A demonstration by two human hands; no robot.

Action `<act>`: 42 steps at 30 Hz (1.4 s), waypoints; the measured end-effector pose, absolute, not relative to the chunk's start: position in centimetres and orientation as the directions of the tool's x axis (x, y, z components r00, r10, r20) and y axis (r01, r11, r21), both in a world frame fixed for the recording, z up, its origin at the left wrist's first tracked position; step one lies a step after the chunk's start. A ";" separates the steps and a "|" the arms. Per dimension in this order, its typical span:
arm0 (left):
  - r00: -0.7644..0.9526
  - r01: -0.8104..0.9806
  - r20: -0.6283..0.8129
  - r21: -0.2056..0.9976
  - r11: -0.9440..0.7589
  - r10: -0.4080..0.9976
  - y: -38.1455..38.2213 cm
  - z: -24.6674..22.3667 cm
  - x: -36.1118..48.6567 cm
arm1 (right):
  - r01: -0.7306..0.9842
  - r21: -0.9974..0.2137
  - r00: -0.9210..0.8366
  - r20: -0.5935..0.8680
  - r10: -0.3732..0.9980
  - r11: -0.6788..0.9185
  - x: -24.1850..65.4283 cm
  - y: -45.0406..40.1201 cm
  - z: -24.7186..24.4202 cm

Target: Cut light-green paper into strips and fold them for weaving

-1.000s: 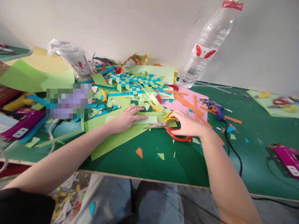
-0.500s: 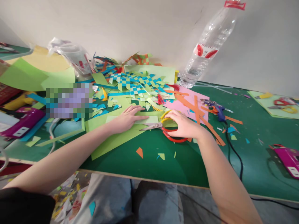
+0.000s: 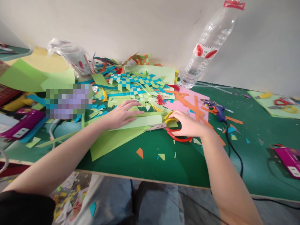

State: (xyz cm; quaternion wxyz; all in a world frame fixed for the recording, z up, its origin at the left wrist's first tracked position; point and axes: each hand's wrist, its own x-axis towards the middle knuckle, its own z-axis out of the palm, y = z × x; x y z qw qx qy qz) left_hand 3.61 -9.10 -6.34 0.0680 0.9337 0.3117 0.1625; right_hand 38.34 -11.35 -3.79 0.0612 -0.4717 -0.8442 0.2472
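Note:
My left hand [image 3: 120, 116], fingers spread, is over the left part of a pale green paper strip [image 3: 147, 120]. Whether its fingertips touch the paper I cannot tell. Under the strip lies a larger green sheet [image 3: 109, 143]. My right hand [image 3: 188, 124] grips a pair of scissors [image 3: 160, 126] by its yellow and red handles. The blades point left, just below the strip's right end, and look closed or nearly so. Behind both hands is a pile of woven blue and green paper pieces [image 3: 134, 82], with a red tassel [image 3: 160, 100] at its front.
A tall plastic bottle [image 3: 201, 50] leans at the wall. Orange strips [image 3: 198, 109] lie on a pink sheet [image 3: 182, 97], near a blue glue gun [image 3: 219, 112] with a black cord. Another pair of scissors [image 3: 284, 107] lies far right. Purple devices [image 3: 25, 123] sit at both sides.
My left hand has shifted a little left and its fingers have spread. The scissors have moved slightly right in my right hand. More of the pale strip shows, its end further right.

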 end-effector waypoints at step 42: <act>0.806 0.556 0.181 0.099 -0.825 0.564 -9.3 -8.1 4.6 | 0.715 -0.427 -0.621 -0.024 0.784 0.553 35.4 -12.6 -3.7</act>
